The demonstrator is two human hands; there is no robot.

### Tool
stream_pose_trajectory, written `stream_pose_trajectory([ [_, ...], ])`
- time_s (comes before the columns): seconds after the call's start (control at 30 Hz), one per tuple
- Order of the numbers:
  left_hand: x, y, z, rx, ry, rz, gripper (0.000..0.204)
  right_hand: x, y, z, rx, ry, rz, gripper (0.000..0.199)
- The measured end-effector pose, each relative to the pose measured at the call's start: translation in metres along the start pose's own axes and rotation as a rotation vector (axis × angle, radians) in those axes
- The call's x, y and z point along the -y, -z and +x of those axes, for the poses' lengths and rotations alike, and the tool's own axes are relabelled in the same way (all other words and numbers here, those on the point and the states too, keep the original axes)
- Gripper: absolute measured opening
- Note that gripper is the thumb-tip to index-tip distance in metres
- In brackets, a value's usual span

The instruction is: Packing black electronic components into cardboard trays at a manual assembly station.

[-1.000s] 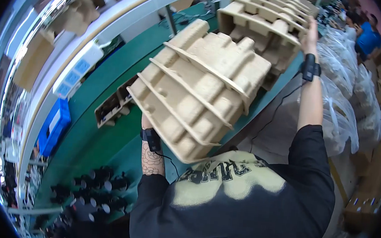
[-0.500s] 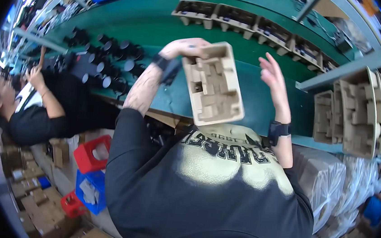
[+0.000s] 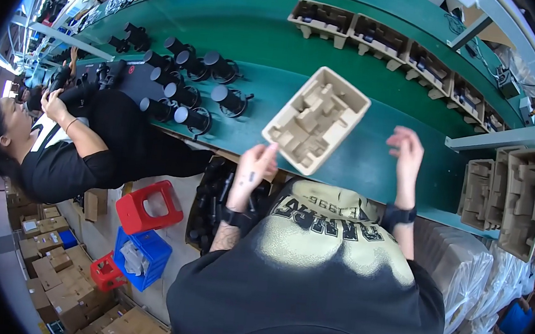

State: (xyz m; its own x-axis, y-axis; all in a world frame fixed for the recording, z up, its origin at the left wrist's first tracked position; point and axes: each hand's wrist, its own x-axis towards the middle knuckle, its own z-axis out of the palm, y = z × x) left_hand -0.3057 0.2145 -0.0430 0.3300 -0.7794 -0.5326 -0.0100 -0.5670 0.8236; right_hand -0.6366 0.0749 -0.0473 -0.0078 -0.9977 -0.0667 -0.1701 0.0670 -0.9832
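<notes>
A tan moulded-pulp tray [image 3: 317,119] with shaped hollows lies tilted on the green bench [image 3: 400,172] in front of me, its hollows facing up. My left hand [image 3: 254,169] is at the tray's near left corner, fingers loosely bent and not wrapped round it; whether the fingertips touch the rim I cannot tell. To the tray's right, my right hand [image 3: 407,149] hovers over the bench, fingers apart and slightly curled, holding nothing. Below my left hand, beside the bench edge, an open box [image 3: 204,203] holds several black parts.
Several black cylindrical devices [image 3: 193,120] with grey round ends stand on the bench at left. Filled pulp trays [image 3: 380,38] line the back ledge. Stacked pulp trays [image 3: 522,202] stand at right. A co-worker [image 3: 59,142] sits at left, near a red stool [image 3: 149,206] and blue crate [image 3: 156,259].
The tray has gone from my left hand's raised grip down onto the bench. My left hand has moved from its far end to its near left corner. My right hand is lower.
</notes>
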Motion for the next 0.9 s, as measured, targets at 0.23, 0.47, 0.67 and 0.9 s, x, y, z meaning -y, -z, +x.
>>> stream_pose_trajectory([
  [0.23,-0.026,-0.007,0.030,0.042,-0.294,-0.050,0.023,0.055,-0.072,0.069,0.323,0.271,-0.639,0.032],
  [0.47,-0.040,0.018,0.000,-0.162,-0.468,0.112,0.020,0.074,-0.048,-0.041,0.326,-0.013,-0.218,0.046],
  [0.67,-0.066,0.031,0.038,-0.012,-0.359,0.392,0.011,0.061,-0.038,-0.040,0.296,-0.114,0.054,0.056],
  [0.9,-0.083,0.037,0.045,-0.019,-0.525,-0.246,0.018,0.073,-0.056,-0.019,0.263,0.030,0.304,0.066],
])
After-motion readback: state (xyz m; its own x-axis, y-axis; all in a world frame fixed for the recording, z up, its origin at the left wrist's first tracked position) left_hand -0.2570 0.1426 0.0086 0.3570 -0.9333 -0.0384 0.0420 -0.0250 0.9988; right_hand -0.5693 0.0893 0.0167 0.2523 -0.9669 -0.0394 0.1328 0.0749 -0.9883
